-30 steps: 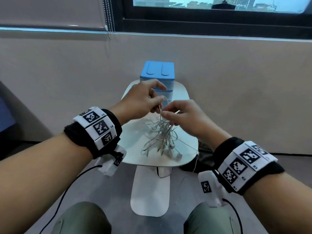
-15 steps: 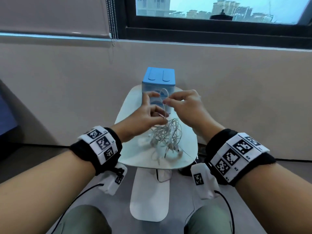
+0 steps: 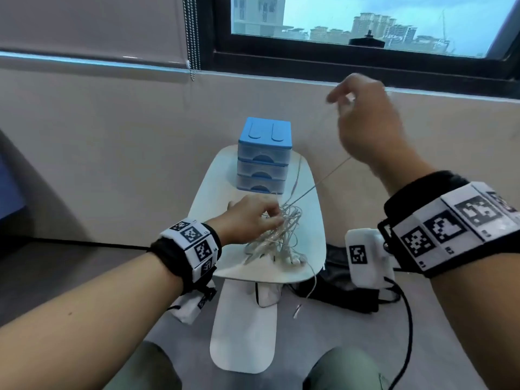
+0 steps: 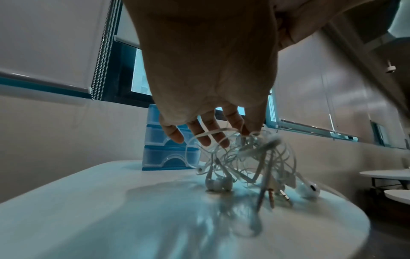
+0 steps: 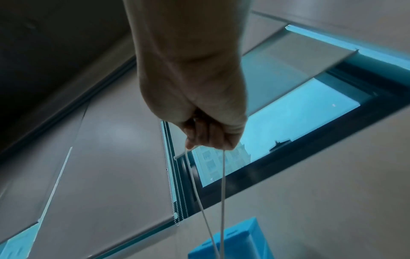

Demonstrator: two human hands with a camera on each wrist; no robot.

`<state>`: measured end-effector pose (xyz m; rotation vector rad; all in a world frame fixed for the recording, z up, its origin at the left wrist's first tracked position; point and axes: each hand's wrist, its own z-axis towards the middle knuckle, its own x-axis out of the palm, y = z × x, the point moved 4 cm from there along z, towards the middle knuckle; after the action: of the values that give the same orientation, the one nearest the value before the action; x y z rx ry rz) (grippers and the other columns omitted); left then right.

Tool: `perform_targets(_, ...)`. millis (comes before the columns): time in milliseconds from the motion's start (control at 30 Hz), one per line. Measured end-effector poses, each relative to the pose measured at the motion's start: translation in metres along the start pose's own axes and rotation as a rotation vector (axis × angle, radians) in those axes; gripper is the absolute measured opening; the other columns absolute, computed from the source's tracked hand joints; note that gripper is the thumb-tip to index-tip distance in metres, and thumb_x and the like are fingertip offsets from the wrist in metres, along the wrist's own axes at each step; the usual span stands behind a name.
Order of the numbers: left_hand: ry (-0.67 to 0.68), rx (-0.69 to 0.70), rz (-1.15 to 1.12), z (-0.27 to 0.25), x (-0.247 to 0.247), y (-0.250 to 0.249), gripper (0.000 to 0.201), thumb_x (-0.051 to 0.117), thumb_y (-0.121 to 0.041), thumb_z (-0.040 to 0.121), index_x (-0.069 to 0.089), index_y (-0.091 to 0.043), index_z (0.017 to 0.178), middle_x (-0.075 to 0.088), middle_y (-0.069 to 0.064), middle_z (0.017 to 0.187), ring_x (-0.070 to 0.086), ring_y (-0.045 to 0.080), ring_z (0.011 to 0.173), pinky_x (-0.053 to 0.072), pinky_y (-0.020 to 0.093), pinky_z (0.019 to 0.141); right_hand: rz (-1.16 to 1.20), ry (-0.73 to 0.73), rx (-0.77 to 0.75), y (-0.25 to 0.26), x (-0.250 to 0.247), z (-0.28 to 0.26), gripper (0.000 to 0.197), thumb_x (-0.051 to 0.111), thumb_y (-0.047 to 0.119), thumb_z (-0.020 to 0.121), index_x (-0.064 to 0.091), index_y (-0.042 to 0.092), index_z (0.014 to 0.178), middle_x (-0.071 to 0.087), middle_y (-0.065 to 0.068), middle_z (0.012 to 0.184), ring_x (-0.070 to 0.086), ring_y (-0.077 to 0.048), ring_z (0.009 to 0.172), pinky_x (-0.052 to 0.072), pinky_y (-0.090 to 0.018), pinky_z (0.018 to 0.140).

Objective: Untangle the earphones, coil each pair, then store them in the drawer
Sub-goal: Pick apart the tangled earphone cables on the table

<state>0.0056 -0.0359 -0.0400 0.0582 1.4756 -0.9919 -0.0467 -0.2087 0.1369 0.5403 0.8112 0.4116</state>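
Note:
A tangle of white earphones [image 3: 284, 237] lies on the small white table [image 3: 312, 220], its earbuds and plugs [image 4: 218, 184] touching the top. My left hand [image 3: 270, 218] sits on the tangle, and its thumb and fingers [image 4: 199, 135] pinch the upper loops. My right hand [image 3: 340, 102] is raised high to the right and pinches a cord [image 5: 223, 175]. This doubled strand [image 3: 318, 182] runs taut down to the tangle. A blue three-drawer unit [image 3: 264, 153] stands at the table's far end with all drawers closed.
One cord end [image 3: 297, 311] hangs off the table's near edge towards the floor. A black bag [image 3: 337, 288] lies on the floor to the right of the table. The wall and window sill stand close behind. Other white tables [image 4: 386, 175] are off to the right.
My right hand has risen up and to the right, drawing a cord out of the tangle. My left hand has dropped onto the tangle at the table.

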Motion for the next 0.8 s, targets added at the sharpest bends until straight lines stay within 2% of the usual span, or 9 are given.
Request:
perform_targets(100,-0.024,-0.029,-0.126,-0.005,-0.006,0.004,0.029,0.055,-0.036,0.103,0.059,-0.026,0.076,0.065,-0.013,0.083,0.060,0.007,0.083,0.048,0.051,0.094,-0.215,-0.015,-0.037,-0.012,-0.012,-0.003,0.035,0.039,0.011,0.102,0.061,0.032,0.120,0.058,-0.008,0.120,0.057,-0.029,0.101,0.043,-0.036,0.082)
perform_targets(233,-0.074,0.022,-0.073,-0.006,-0.019,-0.007,0.032,0.050,-0.034,0.106,0.064,-0.025,0.079,0.063,-0.020,0.073,0.055,-0.004,0.070,0.041,0.036,0.081,-0.477,0.340,-0.021,-0.022,0.023,-0.029,0.043,0.044,0.020,0.102,0.053,0.042,0.138,0.042,-0.006,0.146,0.039,-0.037,0.133,0.032,-0.049,0.108)
perform_targets(333,-0.057,0.093,-0.166,0.000,-0.029,-0.018,0.030,0.052,-0.025,0.107,0.064,-0.023,0.079,0.068,-0.010,0.079,0.062,0.004,0.073,0.048,0.032,0.075,-0.498,0.613,-0.083,-0.012,0.051,-0.056,0.040,0.047,0.042,0.104,0.053,0.035,0.142,0.046,-0.003,0.150,0.038,-0.032,0.138,0.028,-0.046,0.108)
perform_targets(400,-0.064,0.133,-0.194,0.002,-0.037,-0.024,0.033,0.054,-0.021,0.106,0.061,-0.026,0.075,0.069,-0.005,0.079,0.066,0.008,0.073,0.053,0.027,0.073,-0.517,0.732,-0.105,-0.010,0.064,-0.069,0.035,0.043,0.042,0.106,0.064,0.020,0.124,0.062,-0.007,0.131,0.051,-0.030,0.125,0.037,-0.038,0.097)
perform_targets(500,-0.108,0.140,-0.185,0.002,-0.049,-0.029,0.029,0.054,-0.021,0.106,0.065,-0.014,0.080,0.071,-0.003,0.078,0.067,0.007,0.073,0.053,0.023,0.073,-0.426,0.664,-0.061,-0.014,0.067,-0.071,0.033,0.041,0.037,0.108,0.066,0.020,0.094,0.066,0.003,0.097,0.058,-0.021,0.097,0.040,-0.032,0.079)
perform_targets(567,-0.127,0.110,-0.242,0.003,-0.049,-0.027,0.025,0.056,-0.023,0.105,0.067,-0.012,0.085,0.072,-0.001,0.081,0.068,0.008,0.075,0.053,0.024,0.075,-0.113,0.591,0.025,-0.017,0.066,-0.062,0.032,0.051,0.027,0.103,0.069,0.013,0.081,0.062,0.004,0.077,0.056,-0.012,0.073,0.035,-0.028,0.062)
perform_targets(600,-0.118,0.083,-0.263,0.002,-0.046,-0.026,0.023,0.058,-0.025,0.104,0.065,-0.014,0.084,0.072,0.000,0.082,0.068,0.008,0.077,0.052,0.025,0.075,0.068,0.548,0.062,-0.016,0.063,-0.057,0.031,0.055,0.024,0.100,0.069,0.010,0.075,0.061,0.001,0.072,0.053,-0.010,0.066,0.034,-0.028,0.060)
perform_targets(700,-0.006,0.042,-0.180,0.000,-0.025,-0.025,0.019,0.066,-0.026,0.100,0.060,-0.020,0.083,0.067,-0.005,0.083,0.061,0.004,0.077,0.048,0.026,0.076,0.459,0.381,0.070,-0.003,0.052,-0.045,0.034,0.056,0.028,0.094,0.069,0.006,0.072,0.066,-0.015,0.080,0.056,-0.019,0.076,0.044,-0.030,0.074)
perform_targets(800,0.100,0.045,-0.042,-0.004,-0.003,-0.022,0.014,0.071,-0.027,0.096,0.060,-0.023,0.088,0.063,-0.004,0.096,0.061,0.015,0.095,0.048,0.029,0.086,0.656,0.213,0.076,0.017,0.031,-0.040,0.036,0.046,0.017,0.106,0.065,0.009,0.078,0.072,-0.025,0.102,0.064,-0.023,0.087,0.048,-0.012,0.069)
